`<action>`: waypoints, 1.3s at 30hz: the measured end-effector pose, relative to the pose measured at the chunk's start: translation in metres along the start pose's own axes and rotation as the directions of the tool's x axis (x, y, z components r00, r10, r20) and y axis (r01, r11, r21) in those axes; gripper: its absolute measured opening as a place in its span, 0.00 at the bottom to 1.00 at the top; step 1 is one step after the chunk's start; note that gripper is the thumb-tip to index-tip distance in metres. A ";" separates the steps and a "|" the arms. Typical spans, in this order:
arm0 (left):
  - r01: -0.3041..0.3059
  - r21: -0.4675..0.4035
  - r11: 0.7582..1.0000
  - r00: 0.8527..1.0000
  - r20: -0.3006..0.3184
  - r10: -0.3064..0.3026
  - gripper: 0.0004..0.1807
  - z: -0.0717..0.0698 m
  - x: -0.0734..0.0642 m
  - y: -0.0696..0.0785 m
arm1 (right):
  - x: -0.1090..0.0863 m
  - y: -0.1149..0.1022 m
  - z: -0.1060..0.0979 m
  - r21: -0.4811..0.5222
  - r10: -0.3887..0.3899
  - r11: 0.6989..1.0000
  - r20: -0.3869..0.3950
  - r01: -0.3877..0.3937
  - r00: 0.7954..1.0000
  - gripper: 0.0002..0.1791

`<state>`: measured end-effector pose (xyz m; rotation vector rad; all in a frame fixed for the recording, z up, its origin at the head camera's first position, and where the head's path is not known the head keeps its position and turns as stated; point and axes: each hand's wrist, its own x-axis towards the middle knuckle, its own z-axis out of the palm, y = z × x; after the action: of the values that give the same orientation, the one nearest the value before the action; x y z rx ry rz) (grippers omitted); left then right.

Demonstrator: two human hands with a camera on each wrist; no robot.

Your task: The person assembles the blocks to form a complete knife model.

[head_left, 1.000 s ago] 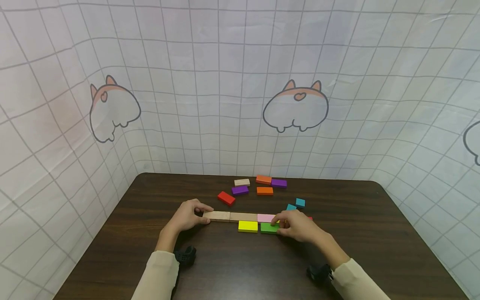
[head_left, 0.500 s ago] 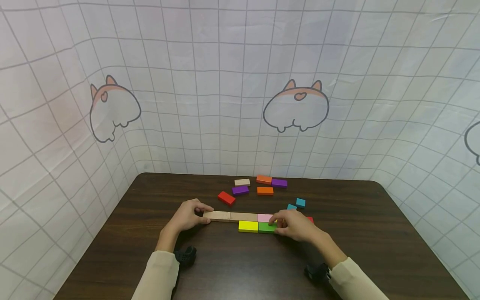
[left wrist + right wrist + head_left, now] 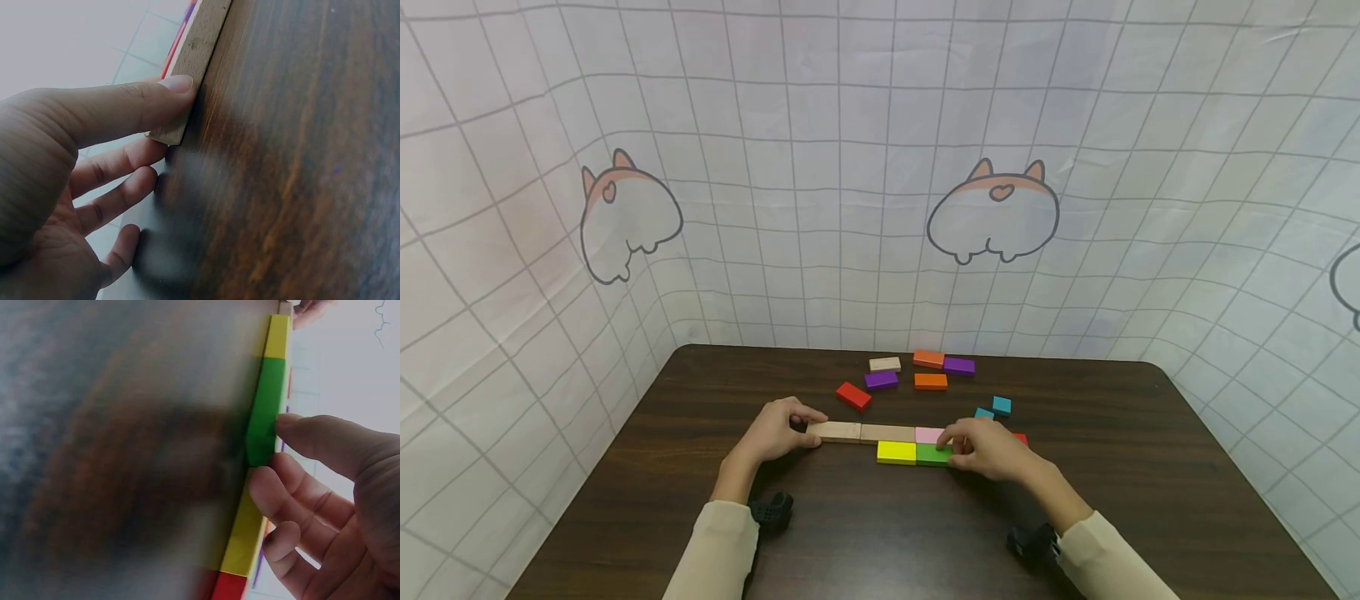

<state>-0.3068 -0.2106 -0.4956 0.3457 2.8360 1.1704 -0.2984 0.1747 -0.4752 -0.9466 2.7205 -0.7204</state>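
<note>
My left hand (image 3: 778,431) pinches the left end of a plain wooden block (image 3: 838,432); in the left wrist view its thumb lies along the side of that wooden block (image 3: 199,53). A second wooden block (image 3: 887,434) and a pink block (image 3: 928,436) continue the row rightward. In front of them a yellow block (image 3: 897,452) lies end to end with a green block (image 3: 931,454). My right hand (image 3: 988,450) holds the green block by its right end and covers part of it. The right wrist view shows another yellow block (image 3: 244,531) and a red block (image 3: 230,587) beyond the green one.
Behind the row lie loose blocks: red (image 3: 853,397), purple (image 3: 881,380), pale wood (image 3: 884,365), orange (image 3: 930,382) and several others. A small blue block (image 3: 1002,406) sits near the right hand. A grid-patterned cloth (image 3: 820,208) hangs behind the dark table (image 3: 865,533).
My right hand has slid the green block left, and the gap between it and the front yellow block has closed. My left hand has stayed on the wooden block's end.
</note>
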 end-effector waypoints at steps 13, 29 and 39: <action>0.018 0.008 1.000 1.000 0.003 -0.018 0.15 0.000 0.001 -0.002 | 0.028 0.004 -0.029 0.087 -0.019 0.996 0.013 0.018 1.000 0.11; 0.024 0.014 1.000 1.000 0.001 -0.024 0.15 0.002 0.002 -0.003 | 0.085 0.043 -0.034 0.086 0.192 0.979 -0.077 -0.185 0.978 0.23; 0.031 0.014 0.999 0.999 -0.007 -0.031 0.15 0.002 0.002 -0.003 | 0.095 0.053 -0.029 0.091 0.216 0.974 -0.083 -0.208 0.973 0.22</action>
<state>-0.3094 -0.2106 -0.4987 0.2978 2.8464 1.1481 -0.4105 0.1631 -0.4763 -0.6063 2.7898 -0.8450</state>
